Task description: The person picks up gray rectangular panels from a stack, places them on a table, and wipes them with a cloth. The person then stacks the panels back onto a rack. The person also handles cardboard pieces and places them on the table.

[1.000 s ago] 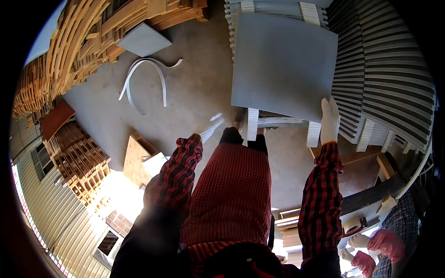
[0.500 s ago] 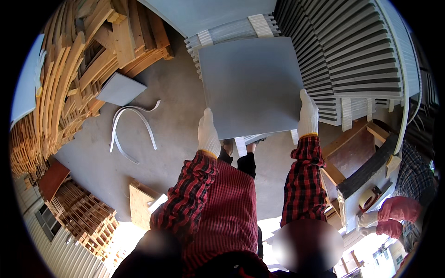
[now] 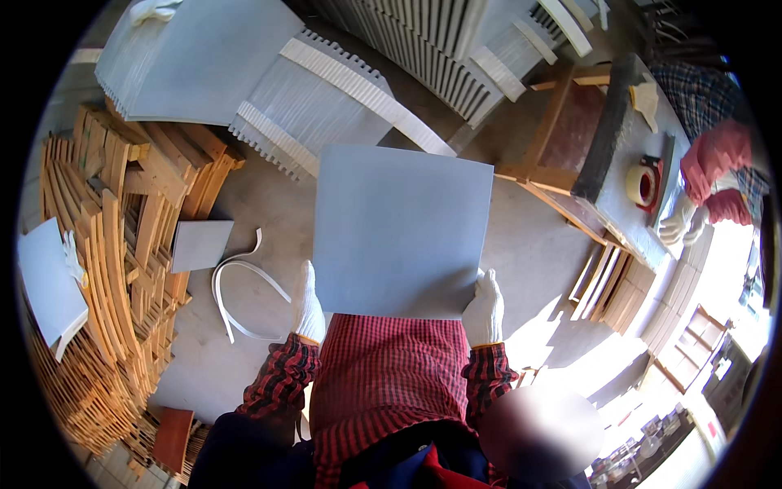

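Note:
A square grey-blue panel [image 3: 403, 232] is held before my waist, its lower edge close to my red-and-black checked apron. My left hand [image 3: 308, 303], in a white knit glove, grips the panel's left edge near the lower corner. At the lower right corner my right hand [image 3: 485, 310], gloved the same way, holds the opposite edge. The fingers of both hands are partly hidden under the panel. Beyond it lies a stack of thin grey panels [image 3: 346, 110] with white strips across it.
Piled timber [image 3: 114, 244] fills the left, with a grey panel [image 3: 204, 244] against it. A white strap [image 3: 218, 285] curls on the floor. Right stands a workbench [image 3: 623, 175] with a tape roll [image 3: 641, 186]; a co-worker's gloved hands [image 3: 680, 222] are beside it. More ribbed stacks [image 3: 415, 49] stand ahead.
My arms have drawn in, bringing the panel closer to my body while both hands keep hold. The view has turned, so the stacks sit farther up and left and the workbench higher.

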Available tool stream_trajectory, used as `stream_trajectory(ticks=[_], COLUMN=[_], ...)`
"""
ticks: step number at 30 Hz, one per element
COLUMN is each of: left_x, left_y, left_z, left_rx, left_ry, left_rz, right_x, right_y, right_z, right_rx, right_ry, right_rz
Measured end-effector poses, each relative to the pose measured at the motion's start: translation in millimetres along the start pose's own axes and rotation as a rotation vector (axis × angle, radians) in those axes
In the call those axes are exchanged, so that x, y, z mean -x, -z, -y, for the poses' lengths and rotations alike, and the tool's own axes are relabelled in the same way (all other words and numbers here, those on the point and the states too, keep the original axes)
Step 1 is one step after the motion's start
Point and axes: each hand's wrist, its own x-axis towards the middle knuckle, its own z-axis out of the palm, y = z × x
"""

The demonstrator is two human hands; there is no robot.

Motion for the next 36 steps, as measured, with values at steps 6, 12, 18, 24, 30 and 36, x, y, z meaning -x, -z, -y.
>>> stream_trajectory(ticks=[6,12,18,24,30,36], left_x=[51,114,157,197,189,212], left_y=[-40,-111,-185,-252,-292,-354], left_z=[33,87,151,180,192,187], left_rx=[-0.212,-0.374,-0.455,-0.580,-0.648,-0.688], left_ry=[-0.094,-0.155,-0.176,-0.251,-0.290,-0.241], left_rz=[0.129,0.176,0.385,0.508,0.556,0.478], right_x=[56,94,145,162,150,99], right_y=[87,202,315,385,409,441], right_z=[-6,-9,5,2,16,33], right_rx=[-0.272,-0.472,-0.546,-0.708,-0.744,-0.736], right_ry=[-0.074,-0.006,0.158,0.245,0.250,0.228], right_rz=[-0.112,-0.132,-0.186,-0.288,-0.352,-0.293])
